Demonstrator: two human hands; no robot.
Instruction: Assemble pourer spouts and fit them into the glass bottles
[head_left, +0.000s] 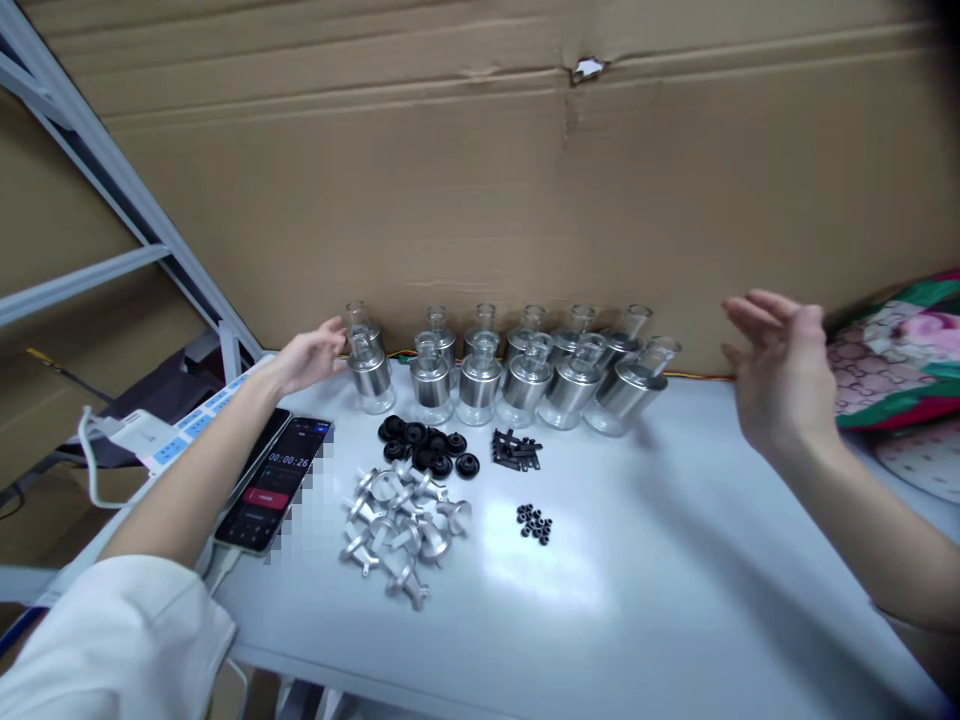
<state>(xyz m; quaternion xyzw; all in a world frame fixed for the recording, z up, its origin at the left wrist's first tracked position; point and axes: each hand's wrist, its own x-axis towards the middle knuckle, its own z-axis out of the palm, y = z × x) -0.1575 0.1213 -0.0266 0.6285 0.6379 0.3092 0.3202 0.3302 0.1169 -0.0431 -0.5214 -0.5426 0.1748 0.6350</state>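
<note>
My left hand (313, 356) reaches to the far left end of two rows of small glass bottles with silver bands (495, 375), its fingertips touching the leftmost bottle (370, 374); the fingers look loosely spread, nothing gripped. My right hand (780, 375) hovers open in the air to the right of the bottles, fingers stretched, holding nothing. In front of the bottles lie a heap of black round caps (429, 447), a small pile of black clips (516, 449), several tiny black rings (534, 523) and a pile of silver metal fittings (401, 527).
A phone (276, 482) showing a running timer lies on the white table (675, 560) by my left forearm. A power strip (187, 425) with a white plug sits at the left edge. A cardboard wall stands behind; colourful fabric (907, 345) lies at right.
</note>
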